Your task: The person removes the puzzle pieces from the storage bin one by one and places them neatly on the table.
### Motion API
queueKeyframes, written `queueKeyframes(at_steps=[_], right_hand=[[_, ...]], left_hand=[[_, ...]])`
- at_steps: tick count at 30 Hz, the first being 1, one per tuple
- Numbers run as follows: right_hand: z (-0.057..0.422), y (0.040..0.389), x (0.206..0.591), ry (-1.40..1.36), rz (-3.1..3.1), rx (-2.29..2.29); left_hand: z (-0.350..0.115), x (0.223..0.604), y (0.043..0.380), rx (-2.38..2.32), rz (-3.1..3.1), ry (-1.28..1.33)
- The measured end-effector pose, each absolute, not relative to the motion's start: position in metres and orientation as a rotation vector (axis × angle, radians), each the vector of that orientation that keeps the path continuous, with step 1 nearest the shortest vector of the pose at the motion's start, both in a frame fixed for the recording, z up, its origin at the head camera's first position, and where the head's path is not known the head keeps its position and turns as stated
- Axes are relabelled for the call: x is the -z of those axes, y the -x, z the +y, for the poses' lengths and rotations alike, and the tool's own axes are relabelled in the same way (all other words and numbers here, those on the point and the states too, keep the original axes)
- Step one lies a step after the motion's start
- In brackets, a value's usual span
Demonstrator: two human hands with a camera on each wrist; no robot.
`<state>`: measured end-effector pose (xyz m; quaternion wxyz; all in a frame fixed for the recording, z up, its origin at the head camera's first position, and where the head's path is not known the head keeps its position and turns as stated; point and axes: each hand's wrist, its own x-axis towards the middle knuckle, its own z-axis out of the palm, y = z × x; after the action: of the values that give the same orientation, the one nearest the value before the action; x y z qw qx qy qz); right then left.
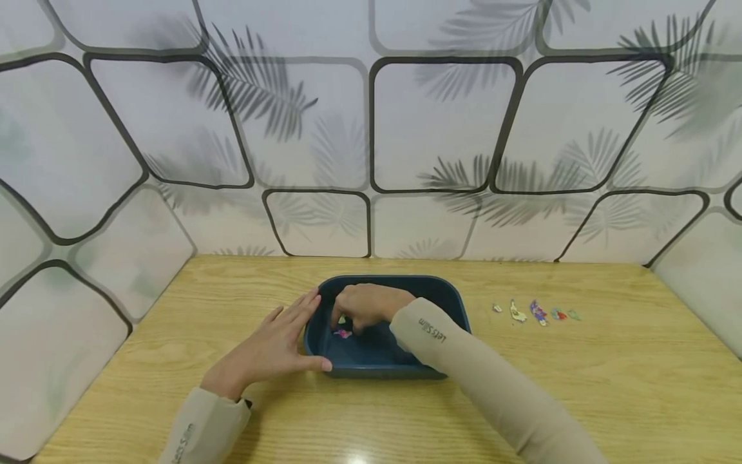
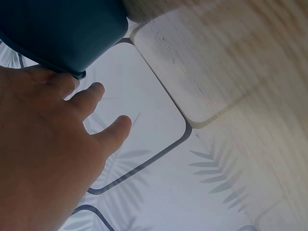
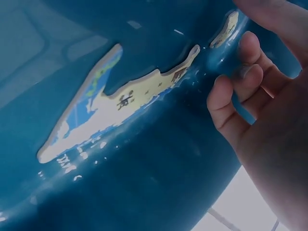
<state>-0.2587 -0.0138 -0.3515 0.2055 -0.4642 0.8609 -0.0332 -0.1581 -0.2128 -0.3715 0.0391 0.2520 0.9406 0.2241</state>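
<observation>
A dark blue plastic basin stands on the table. My left hand rests against its left end, fingers extended along the rim and thumb at the front left corner; the left wrist view also has these fingers at the basin's wall. Inside the basin, my right hand reaches down at the left with bent fingers. Near its fingertips lies a pink and purple flat piece. In the right wrist view, a larger printed blue and cream piece and a small cream piece lie close by. Whether my right fingertips pinch anything is hidden.
To the right of the basin, several small flat colored pieces lie in a row on the wooden table, among them a purple one and a cream one. A patterned wall panel rises behind the table and at both sides.
</observation>
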Motion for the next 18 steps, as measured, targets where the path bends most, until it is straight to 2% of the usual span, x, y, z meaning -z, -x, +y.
queueKeyframes(at_steps=[18], right_hand=[[-0.0125,0.2593,0.3556,1.369,2.427,0.052]], left_hand=[[-0.2128,0.3698,0.1577,-0.677,2.878,-0.766]])
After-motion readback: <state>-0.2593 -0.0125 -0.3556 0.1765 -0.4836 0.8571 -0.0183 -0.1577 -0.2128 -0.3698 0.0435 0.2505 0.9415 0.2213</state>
